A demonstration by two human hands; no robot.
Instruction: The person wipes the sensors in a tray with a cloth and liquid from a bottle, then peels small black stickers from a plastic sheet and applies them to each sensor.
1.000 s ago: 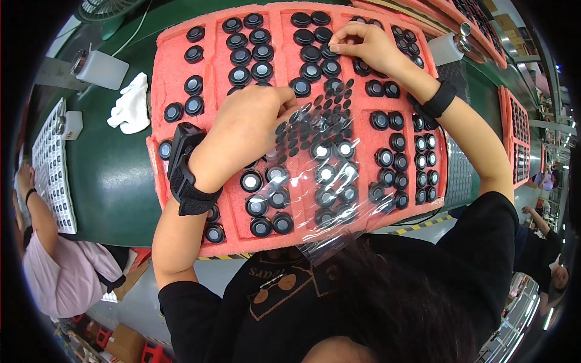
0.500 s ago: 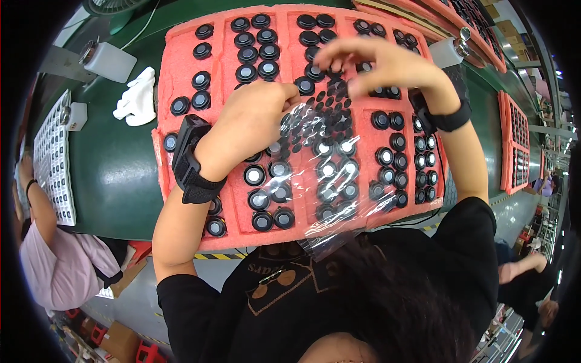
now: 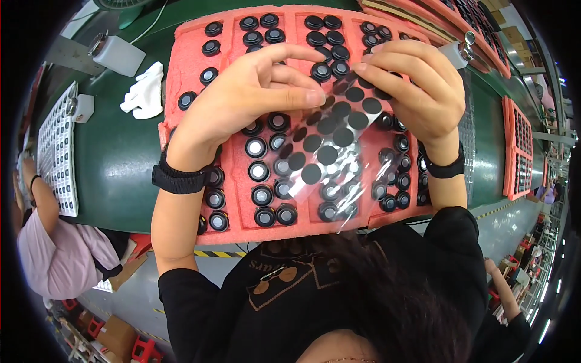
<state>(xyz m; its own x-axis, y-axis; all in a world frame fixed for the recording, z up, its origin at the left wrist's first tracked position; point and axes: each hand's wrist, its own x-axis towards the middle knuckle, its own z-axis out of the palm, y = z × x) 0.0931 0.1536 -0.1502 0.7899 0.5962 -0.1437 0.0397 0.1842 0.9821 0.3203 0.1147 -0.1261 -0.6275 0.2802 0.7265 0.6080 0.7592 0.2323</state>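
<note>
A clear, glossy sheet of black round stickers (image 3: pixel 327 155) hangs tilted over the foam tray, its lower end loose and see-through. My left hand (image 3: pixel 254 91) has its thumb and a middle finger closed at the sheet's upper left edge, while the index finger stretches out above. At the upper right corner, my right hand (image 3: pixel 417 85) pinches with thumb and index finger; a small dark spot shows at those fingertips. Beneath lies the pink foam tray (image 3: pixel 239 187), holding rows of black round parts (image 3: pixel 264 216), some with pale centres. The sheet and both hands hide part of the rows.
The tray rests on a green table (image 3: pixel 112 175). A white glove (image 3: pixel 145 91) and a white bottle (image 3: pixel 118 55) stand left of it, with a white tray of small parts (image 3: pixel 59 157) farther left. Another bottle (image 3: pixel 454 54) is at back right. Co-workers are at both sides.
The sheet has been lifted and tilted, so its dots look larger. My right hand has come down from hovering above to the sheet's corner. My left hand has shifted a little, its index finger now extended.
</note>
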